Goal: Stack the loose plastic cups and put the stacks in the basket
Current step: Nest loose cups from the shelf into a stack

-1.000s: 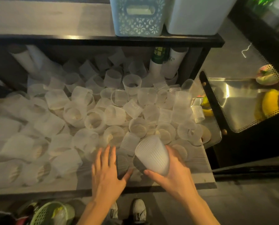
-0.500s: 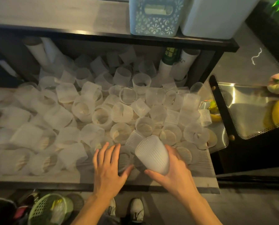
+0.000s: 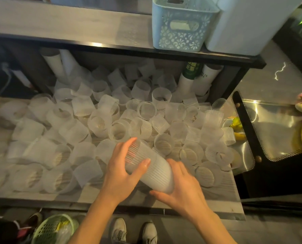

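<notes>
Several loose translucent ribbed plastic cups [image 3: 101,120] lie scattered over the lower wooden shelf [image 3: 94,194]. My right hand [image 3: 180,189] grips a short stack of cups [image 3: 157,173] by its near end, tilted away to the left. My left hand [image 3: 122,171] holds a single ribbed cup [image 3: 134,152] at the stack's far end, thumb across its side. A pale blue patterned basket [image 3: 180,30] stands on the upper shelf, far right of centre.
A white bin [image 3: 248,23] sits beside the basket. White tubes and a green bottle [image 3: 190,71] lean at the shelf's back. A steel tray with fruit [image 3: 273,131] is on the right. A green basket [image 3: 53,229] and my shoes are on the floor.
My left hand, which lay flat on the cups, has picked up a single cup and brought it to the far end of the stack in my right hand. The stack now tilts further over.
</notes>
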Demonstrator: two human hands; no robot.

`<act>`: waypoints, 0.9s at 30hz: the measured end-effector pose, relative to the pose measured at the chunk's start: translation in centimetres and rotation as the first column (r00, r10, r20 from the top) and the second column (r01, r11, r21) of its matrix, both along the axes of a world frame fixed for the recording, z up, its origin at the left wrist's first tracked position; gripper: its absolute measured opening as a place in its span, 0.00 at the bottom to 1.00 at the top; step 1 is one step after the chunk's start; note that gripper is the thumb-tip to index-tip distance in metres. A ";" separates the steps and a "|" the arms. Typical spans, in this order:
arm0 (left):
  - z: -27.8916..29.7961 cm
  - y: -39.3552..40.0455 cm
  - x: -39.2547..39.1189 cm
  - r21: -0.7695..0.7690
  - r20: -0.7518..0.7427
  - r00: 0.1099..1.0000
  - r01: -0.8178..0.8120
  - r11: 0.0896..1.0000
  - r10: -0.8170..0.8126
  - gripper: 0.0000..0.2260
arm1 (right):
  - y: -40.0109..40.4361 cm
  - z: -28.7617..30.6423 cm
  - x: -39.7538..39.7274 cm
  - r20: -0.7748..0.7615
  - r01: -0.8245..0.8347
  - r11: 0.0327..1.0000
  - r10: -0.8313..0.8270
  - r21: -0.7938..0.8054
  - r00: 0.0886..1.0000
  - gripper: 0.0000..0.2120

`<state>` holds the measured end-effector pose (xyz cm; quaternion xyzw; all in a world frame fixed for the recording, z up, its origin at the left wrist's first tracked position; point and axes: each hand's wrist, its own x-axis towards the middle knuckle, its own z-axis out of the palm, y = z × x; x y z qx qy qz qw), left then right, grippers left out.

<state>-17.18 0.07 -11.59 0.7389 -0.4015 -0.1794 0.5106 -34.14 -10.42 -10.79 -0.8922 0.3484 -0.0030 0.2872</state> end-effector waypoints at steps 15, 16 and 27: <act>0.8 1.3 1.7 0.095 -0.049 0.991 0.132 0.987 -0.128 0.30 | 1.7 0.4 2.9 0.039 -0.003 1.000 0.004 -0.017 0.999 0.39; 0.8 1.3 1.3 0.093 -0.063 0.990 0.135 0.987 -0.129 0.30 | 1.8 0.5 3.1 0.058 0.004 1.000 -0.003 -0.012 0.998 0.39; -0.7 3.6 1.9 0.085 -0.123 0.981 -0.139 0.987 0.148 0.26 | 2.0 -0.5 2.6 0.098 0.050 0.997 -0.056 0.061 0.994 0.36</act>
